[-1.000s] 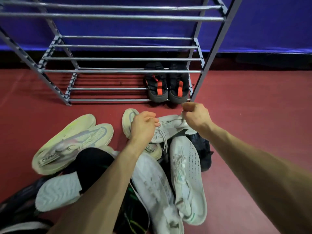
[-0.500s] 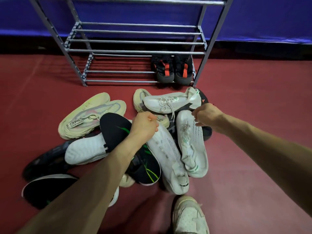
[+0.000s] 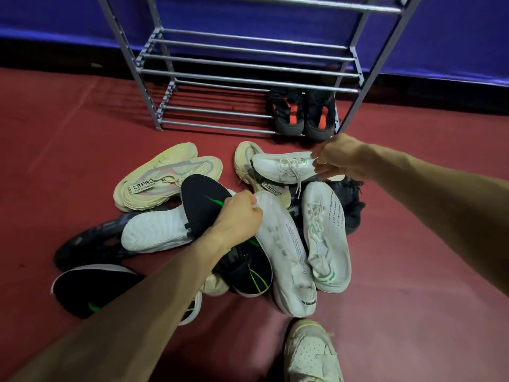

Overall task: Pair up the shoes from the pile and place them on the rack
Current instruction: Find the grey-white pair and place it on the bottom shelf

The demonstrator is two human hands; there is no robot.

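Note:
A pile of mixed shoes lies on the red floor in front of the grey metal rack (image 3: 248,78). On top of the pile at the back lies a white laced sneaker (image 3: 283,168); my right hand (image 3: 337,158) pinches its heel end. My left hand (image 3: 238,215) is curled on the toe of a long white sneaker (image 3: 286,252) lying on its side. A matching white sneaker (image 3: 326,238) lies beside it, laces up. A black-and-red pair (image 3: 303,114) stands at the right end of the rack's bottom shelf.
Beige sneakers (image 3: 165,177) lie at the pile's left, another beige one (image 3: 243,161) under the laced sneaker. Black shoes with green marks (image 3: 206,205), (image 3: 93,293) and a white-soled black shoe (image 3: 154,232) fill the left. A worn white shoe (image 3: 311,354) is at the bottom edge.
Both hands let go of the white laced sneaker and pulled back toward the pile. My right hand has now reached forward again to its heel; my left hand stays at the long white sneaker's toe.

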